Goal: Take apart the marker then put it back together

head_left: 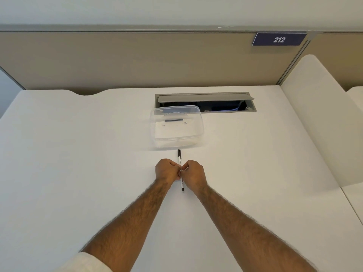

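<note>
I'm holding the marker (181,171) out in front of me over the white desk (78,154), both hands meeting at its middle. My left hand (167,170) is curling in from the left, fingers folded tight against the barrel, and my right hand (193,174) is pressing in from the right, knuckles up, thumb and fingertips pinched on the same stretch of the barrel. The two hands are touching each other right where they grip, so I can't see the middle of the marker at all. It's running straight away from me: the white barrel with a black cap is poking out beyond my fingers toward the far side, and the other end, white with a small black tip, is sticking back toward me between my wrists. Whether it's resting on the desk or lifted just off it, I can't tell. Just past the capped end a clear plastic box (176,126) is sitting on the desk, near but not touching the marker, with a thin dark strip and a few tiny specks showing through it. Behind the box an open cable hatch (206,102) is cutting into the desk, its grey flap tilted up.
</note>
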The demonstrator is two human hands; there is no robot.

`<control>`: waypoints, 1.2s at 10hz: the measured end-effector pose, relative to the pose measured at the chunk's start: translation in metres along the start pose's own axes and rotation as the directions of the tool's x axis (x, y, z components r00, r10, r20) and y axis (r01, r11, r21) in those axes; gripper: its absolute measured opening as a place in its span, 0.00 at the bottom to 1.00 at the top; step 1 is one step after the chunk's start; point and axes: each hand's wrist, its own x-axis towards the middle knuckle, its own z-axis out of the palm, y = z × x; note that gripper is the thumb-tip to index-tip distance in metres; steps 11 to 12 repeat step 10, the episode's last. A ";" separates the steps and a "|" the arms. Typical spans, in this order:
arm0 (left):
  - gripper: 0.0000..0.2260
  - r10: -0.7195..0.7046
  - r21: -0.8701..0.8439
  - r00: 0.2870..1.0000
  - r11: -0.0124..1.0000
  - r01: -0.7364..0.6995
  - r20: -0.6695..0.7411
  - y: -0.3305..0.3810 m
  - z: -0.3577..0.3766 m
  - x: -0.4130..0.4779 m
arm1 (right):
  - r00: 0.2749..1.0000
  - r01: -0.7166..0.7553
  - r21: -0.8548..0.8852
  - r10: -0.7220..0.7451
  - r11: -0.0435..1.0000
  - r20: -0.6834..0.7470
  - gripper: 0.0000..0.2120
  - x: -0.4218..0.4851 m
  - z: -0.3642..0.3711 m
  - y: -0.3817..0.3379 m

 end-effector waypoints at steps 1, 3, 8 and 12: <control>0.05 -0.005 0.010 1.000 1.000 0.005 -0.005 0.001 0.002 0.001 | 1.000 0.011 -0.017 -0.011 1.000 0.004 0.03 0.001 -0.001 0.000; 0.05 0.006 0.058 1.000 0.998 -0.006 0.001 0.002 0.003 0.001 | 1.000 0.028 -0.056 -0.027 0.998 0.009 0.02 0.001 -0.003 0.000; 0.04 0.030 0.075 0.999 0.997 -0.028 -0.020 -0.002 -0.006 -0.006 | 1.000 0.026 -0.043 -0.026 0.999 0.001 0.03 -0.004 -0.008 0.006; 0.10 0.223 0.316 0.973 0.929 -0.194 -0.061 -0.001 -0.014 -0.015 | 1.000 0.010 -0.084 -0.013 0.996 -0.028 0.05 -0.007 -0.012 0.010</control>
